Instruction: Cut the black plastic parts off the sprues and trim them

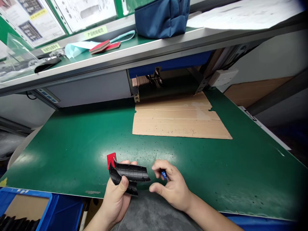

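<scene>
My left hand (118, 195) grips a black curved plastic part (132, 172), thumb pressed across it. It looks like two ribbed, trough-shaped arms that meet at the left end; whether it is one piece or two I cannot tell. Just behind its left end shows a red square pad (111, 159). To the right, apart from the part, my right hand (174, 186) has its fingers curled round a small blue tool (165, 175). Only a short blue end of that tool shows; the rest is hidden in the palm. Thumb and forefinger point toward the black part.
A flat cardboard sheet (178, 120) lies on the green table (79, 138), with dark scraps scattered nearby. On the shelf above are a blue bag (161, 19) and red sanding-type blocks (103, 47). At lower left, a blue crate (49, 202) contains black parts.
</scene>
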Available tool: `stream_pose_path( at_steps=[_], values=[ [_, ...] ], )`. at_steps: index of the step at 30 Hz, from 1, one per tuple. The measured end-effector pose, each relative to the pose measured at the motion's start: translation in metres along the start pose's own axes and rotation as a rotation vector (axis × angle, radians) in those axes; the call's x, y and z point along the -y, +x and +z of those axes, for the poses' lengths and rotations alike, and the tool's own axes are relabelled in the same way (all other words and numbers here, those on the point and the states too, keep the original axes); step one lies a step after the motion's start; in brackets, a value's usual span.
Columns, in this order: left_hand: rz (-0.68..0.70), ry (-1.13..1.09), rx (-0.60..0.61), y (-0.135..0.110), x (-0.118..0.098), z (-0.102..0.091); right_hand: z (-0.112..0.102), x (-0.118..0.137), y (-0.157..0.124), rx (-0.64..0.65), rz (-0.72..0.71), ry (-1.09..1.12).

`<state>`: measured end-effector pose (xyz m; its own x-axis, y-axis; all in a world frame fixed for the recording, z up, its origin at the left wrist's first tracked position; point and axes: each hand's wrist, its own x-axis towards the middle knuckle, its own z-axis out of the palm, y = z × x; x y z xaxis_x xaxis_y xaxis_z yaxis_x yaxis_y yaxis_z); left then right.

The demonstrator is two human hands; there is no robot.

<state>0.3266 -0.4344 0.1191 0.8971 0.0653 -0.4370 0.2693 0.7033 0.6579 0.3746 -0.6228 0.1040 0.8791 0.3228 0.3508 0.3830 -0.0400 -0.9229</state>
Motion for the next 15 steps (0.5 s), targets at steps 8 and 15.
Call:
stream_pose_path(
  at_steps=[8,15],
  values=[
    [-0.056,-0.170,0.139,0.005,0.001,0.008,0.015,0.010,-0.001,-0.062,-0.116,-0.097],
    [-0.076,-0.592,0.070,0.000,-0.001,0.006,0.036,0.006,-0.003,0.222,-0.056,-0.299]
  ],
)
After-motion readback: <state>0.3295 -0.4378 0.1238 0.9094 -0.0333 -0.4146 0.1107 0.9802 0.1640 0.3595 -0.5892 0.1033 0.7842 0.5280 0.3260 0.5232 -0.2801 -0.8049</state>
